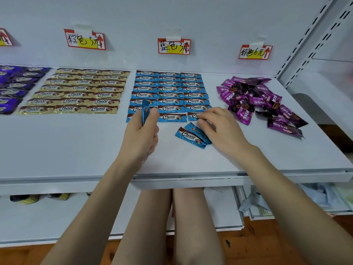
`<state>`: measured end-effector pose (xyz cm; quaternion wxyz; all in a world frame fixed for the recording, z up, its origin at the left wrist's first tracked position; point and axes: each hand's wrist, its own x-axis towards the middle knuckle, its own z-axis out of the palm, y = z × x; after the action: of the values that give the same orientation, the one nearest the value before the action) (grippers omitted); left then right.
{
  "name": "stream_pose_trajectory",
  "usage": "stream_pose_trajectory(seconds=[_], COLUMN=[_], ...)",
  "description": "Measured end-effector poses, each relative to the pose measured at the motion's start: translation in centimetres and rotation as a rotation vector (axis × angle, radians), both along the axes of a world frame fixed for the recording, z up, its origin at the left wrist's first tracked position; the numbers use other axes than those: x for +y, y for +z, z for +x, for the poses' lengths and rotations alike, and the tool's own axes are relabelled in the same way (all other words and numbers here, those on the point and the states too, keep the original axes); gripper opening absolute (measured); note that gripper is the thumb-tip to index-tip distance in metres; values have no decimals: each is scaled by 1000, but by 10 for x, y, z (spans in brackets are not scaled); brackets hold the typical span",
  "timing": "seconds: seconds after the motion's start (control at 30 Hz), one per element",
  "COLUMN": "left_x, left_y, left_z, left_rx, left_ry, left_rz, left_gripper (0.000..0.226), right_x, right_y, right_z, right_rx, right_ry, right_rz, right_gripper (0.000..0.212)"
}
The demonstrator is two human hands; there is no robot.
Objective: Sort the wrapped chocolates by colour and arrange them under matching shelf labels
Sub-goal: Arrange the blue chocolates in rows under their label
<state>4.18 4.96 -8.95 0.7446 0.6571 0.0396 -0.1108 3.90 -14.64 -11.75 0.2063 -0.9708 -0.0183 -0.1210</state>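
Blue Choco bars (169, 88) lie in three neat columns under the blue shelf label (174, 46). My left hand (141, 131) grips a blue bar (145, 111) held on edge, over the front of the left column. My right hand (219, 125) rests with curled fingers on the front bar of the right column (193, 116); whether it grips that bar I cannot tell. Two loose blue bars (191, 137) lie overlapping just below that hand. Gold Choco bars (76, 90) sit in rows under a label (85, 39) to the left.
A loose heap of magenta Kiss chocolates (256, 100) lies at the right under a third label (255, 52). Purple bars (13, 87) fill the far left. The white shelf (76, 146) has a front edge near my arms; a slotted upright (305, 41) stands at the right.
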Motion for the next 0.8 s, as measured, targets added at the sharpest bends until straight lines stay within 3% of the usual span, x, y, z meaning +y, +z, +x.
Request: stream_pose_trajectory(seconds=[0.8], left_x=[-2], left_y=[-5], left_z=[6], left_rx=[47], left_ry=[33], left_rz=[-3], left_gripper=[35], right_x=[0], right_y=[-4], right_z=[0], right_rx=[-55], right_ry=[38], right_rz=[27], right_gripper=[31])
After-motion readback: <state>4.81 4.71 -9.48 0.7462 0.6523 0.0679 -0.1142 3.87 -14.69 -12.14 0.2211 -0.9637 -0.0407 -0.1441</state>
